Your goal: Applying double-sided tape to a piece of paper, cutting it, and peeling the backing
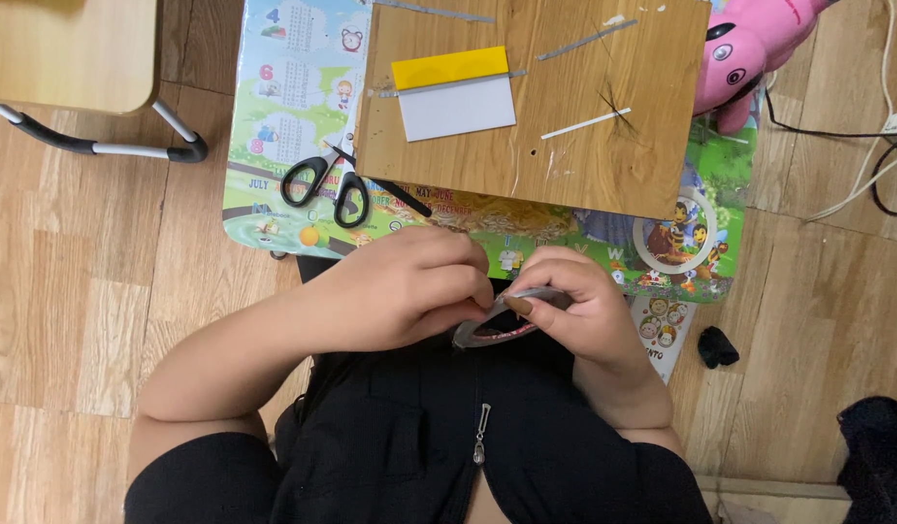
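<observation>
Both my hands hold a thin grey tape roll above my lap, just below the table's near edge. My left hand closes over the roll's left side. My right hand pinches its top right, thumb on the rim. On the wooden board lies a piece of yellow and white paper, with a thin white strip and grey tape strips beside it. Black-handled scissors lie on the colourful table top left of the board.
A pink plush toy lies at the table's far right corner. Cables run over the wooden floor on the right. A second small table with metal legs stands at the far left. A small black object lies on the floor.
</observation>
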